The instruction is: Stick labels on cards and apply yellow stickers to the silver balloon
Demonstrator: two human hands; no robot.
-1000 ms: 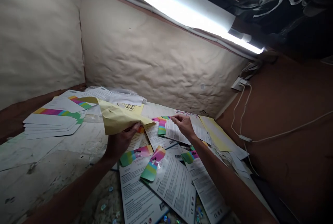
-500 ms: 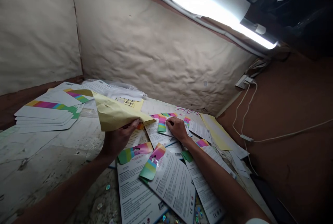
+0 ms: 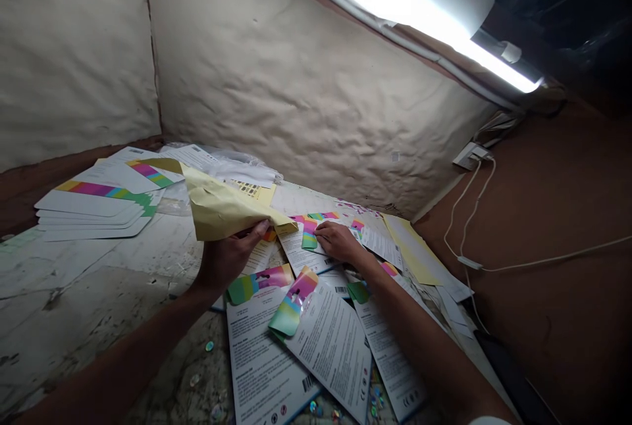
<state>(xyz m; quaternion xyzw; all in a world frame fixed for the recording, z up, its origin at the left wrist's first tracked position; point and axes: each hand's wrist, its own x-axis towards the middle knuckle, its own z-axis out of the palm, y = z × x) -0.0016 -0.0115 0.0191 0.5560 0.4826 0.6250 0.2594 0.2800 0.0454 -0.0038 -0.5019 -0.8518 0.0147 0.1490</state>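
Observation:
My left hand (image 3: 231, 255) is closed on a yellow paper sheet (image 3: 217, 204), which curls up over it with a folded edge pointing right. Just right of that sheet, my right hand (image 3: 338, 241) lies on a printed card (image 3: 309, 235) with a rainbow-striped top, its fingers bent and pressed together. Whether those fingers pinch anything small is hidden. Nearer to me several more cards overlap, including one white text-covered card (image 3: 328, 339) with a hang hole in its coloured top and another card (image 3: 264, 346) partly beneath it.
A fanned stack of white cards (image 3: 93, 204) lies on the left. Clear plastic bags (image 3: 241, 168) sit by the back wall. Shiny round stickers (image 3: 375, 399) are scattered near the front. Yellow sheets (image 3: 412, 250) lie on the right, beside a white cable (image 3: 464, 227).
The view has shifted slightly. Both hands stay in nearly the same places, with the yellow sheet still in my left hand and my right hand still on the card.

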